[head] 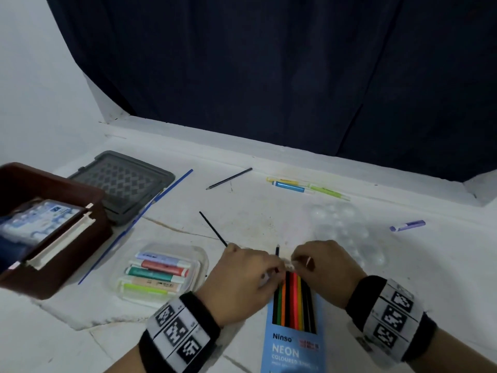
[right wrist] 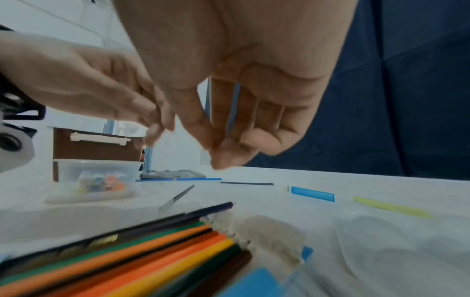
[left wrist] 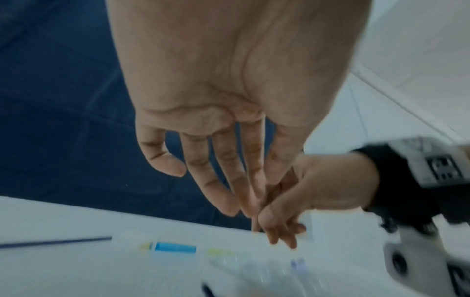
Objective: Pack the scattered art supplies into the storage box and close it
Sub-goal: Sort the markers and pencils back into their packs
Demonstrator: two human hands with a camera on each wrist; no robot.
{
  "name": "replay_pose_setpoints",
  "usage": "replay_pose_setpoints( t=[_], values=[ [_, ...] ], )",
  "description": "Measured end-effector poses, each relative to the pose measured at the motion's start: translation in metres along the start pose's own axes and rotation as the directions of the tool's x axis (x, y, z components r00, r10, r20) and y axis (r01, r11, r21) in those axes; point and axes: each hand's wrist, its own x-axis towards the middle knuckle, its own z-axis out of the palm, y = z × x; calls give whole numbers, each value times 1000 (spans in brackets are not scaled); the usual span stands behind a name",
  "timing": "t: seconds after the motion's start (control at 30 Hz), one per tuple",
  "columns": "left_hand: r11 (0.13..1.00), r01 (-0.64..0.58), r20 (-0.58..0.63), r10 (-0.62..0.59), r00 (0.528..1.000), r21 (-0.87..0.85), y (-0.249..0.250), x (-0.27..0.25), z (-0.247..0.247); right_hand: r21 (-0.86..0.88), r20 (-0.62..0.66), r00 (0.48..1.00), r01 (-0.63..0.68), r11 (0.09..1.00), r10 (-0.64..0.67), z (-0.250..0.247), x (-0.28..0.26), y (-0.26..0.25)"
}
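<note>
Low in the centre of the frame, both hands met above the pencil pack: the left hand pinched a dark pencil, the right hand had curled fingers whose grip I cannot tell, and the open brown storage box stood at the left edge.

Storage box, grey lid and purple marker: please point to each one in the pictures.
storage box [head: 80,239], head view, front wall.
grey lid [head: 122,181], head view, patterned middle.
purple marker [head: 408,225], head view, middle of barrel.

I'm seeing dim, flat, bluish light with only soft shadows. Both wrist views are smearing with motion blur around the fingers, and straight edges are bowing toward the frame borders.
</note>
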Motion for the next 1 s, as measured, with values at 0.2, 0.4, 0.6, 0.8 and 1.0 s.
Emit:
replay_pose_setpoints(
  t=[0.2, 0.4, 0.6, 0.8, 1.0],
  values=[
    [976, 163, -282, -198, 939, -141, -35, 2, -92, 16, -150, 988, 26, 1000, -23, -19, 55, -8],
    [885, 465, -338, -444, 830, -22, -133, 54, -137, -10, -89, 994, 67, 998, -67, -20, 150, -24],
    [707, 683, -11, -694, 720, 184, -238, 103, -115, -117, -3, 994, 110, 987, -111, 9, 243, -30],
    [654, 635, 170, -739, 652, 410, -275, 125, -98, -199, 164, 981, 134, 971, -101, 37, 299, -18],
    [634, 602, 207, -753, 625, 486, -286, 134, -86, -330, 226, 973, 115, 937, -40, 53, 309, -5]
  ],
)
